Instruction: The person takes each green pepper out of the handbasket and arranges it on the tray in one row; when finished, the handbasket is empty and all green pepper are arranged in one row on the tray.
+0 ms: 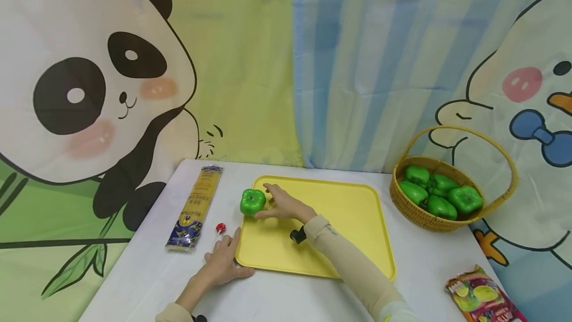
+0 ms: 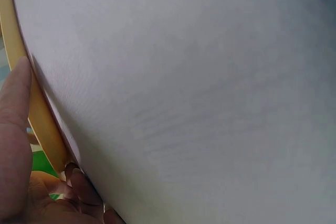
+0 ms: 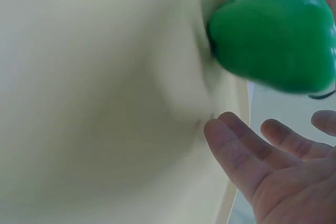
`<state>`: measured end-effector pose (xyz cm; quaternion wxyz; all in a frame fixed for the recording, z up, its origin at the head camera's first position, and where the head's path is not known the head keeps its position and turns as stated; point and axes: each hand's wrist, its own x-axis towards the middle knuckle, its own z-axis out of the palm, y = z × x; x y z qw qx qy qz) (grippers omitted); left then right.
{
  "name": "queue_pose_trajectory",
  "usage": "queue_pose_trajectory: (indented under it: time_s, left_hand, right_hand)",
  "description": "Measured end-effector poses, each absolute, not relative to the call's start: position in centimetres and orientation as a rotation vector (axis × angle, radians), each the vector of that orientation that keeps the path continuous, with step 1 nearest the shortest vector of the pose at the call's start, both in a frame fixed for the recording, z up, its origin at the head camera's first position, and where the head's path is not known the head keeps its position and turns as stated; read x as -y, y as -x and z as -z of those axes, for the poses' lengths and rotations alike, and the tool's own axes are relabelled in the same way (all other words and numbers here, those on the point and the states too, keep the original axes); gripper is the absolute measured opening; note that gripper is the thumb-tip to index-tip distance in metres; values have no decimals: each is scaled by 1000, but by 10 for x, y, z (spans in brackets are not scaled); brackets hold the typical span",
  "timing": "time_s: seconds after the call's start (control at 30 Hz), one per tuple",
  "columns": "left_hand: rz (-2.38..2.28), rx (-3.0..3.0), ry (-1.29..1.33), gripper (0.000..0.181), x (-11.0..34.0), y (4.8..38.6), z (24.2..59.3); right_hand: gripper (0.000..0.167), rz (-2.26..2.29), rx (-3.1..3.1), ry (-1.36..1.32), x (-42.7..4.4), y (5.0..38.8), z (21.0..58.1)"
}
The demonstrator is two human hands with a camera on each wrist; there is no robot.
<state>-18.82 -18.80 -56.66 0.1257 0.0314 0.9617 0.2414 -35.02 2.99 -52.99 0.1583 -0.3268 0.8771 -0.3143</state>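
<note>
A green bell pepper (image 1: 252,201) sits at the far left part of the yellow tray (image 1: 339,212), over its left rim. Around it my right hand (image 1: 286,204) spreads its fingers and thumb. In the right wrist view a gap separates the fingers of that hand (image 3: 273,156) from the pepper (image 3: 275,38); the thumb is mostly cut off by the frame. My left hand (image 1: 222,261) rests at the tray's near left corner, fingers along the left side and thumb by the front edge. The left wrist view shows that thumb (image 2: 16,108) straight against the tray rim (image 2: 44,124).
Left of the tray lie a long yellow-and-blue packet (image 1: 195,207) and a small red wrapped candy (image 1: 221,228). A wicker basket (image 1: 417,215) with several green peppers (image 1: 440,185) stands at the right. A colourful snack bag (image 1: 484,294) lies at the front right.
</note>
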Motion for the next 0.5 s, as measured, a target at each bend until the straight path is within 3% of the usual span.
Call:
queue_pose_trajectory:
  time_s: [0.5]
  left_hand:
    - [-675,-2822,-96,133,190,191,577]
  right_hand:
    - [98,1101,-2479,783,-126,336,515]
